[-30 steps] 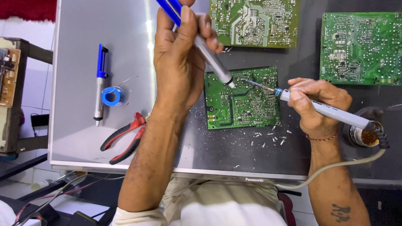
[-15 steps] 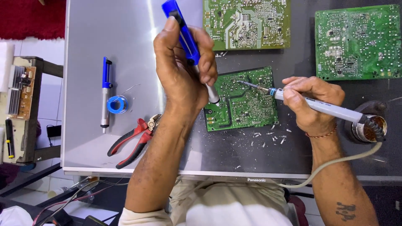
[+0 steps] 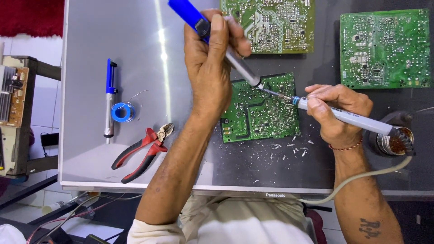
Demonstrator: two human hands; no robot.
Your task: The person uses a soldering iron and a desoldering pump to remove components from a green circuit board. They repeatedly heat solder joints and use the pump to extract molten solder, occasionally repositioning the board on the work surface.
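Taking the small green circuit board [image 3: 261,108] at the middle of the desk [image 3: 113,45] as the landmark: far to its left lie a spare blue-and-grey desoldering pump [image 3: 108,97], a blue spool of solder wire [image 3: 122,111] just beside it, and red-handled cutters [image 3: 142,151] lower down.

The left hand [image 3: 210,68] reaches in from the board's left, fingers clamped round a blue-topped desoldering pump [image 3: 217,43], thumb up on its plunger end; the grey nozzle comes down at the board's upper edge. The right hand [image 3: 337,113], to the board's right, is closed round a grey soldering iron [image 3: 348,118] whose tip lies right at the pump's nozzle on the board. Behind the board lie two larger green boards [image 3: 271,25] [image 3: 384,47]; to its right, past the wrist, stands a tin of brass tip-cleaning wool [image 3: 392,141]. Snipped bits [image 3: 287,151] litter the desk below the board.

It looks like a joint is being heated for desoldering; the next move would seem to call for steady tips and a release of the pump once the solder flows.
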